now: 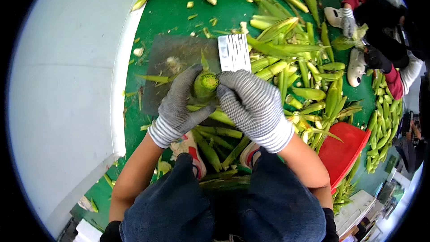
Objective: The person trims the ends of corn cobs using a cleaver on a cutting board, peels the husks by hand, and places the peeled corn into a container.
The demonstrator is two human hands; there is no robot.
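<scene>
Between my two gloved hands is a green ear of corn, its cut end turned up and still wrapped in husk. My left hand, in a grey striped knit glove, curls around the ear from the left. From the other side my right hand, gloved alike, has its fingers closed at the ear's right edge; its fingertips are partly hidden there. Below the hands, long husk leaves lie on the floor between my shoes. A dark flat board lies beyond the ear, littered with scraps.
A white tray-like piece with dark stripes sits right of the board. Heaped corn and husks spread to the right, beside a red plastic container. Another person handles corn at far right. A pale wall bounds the left.
</scene>
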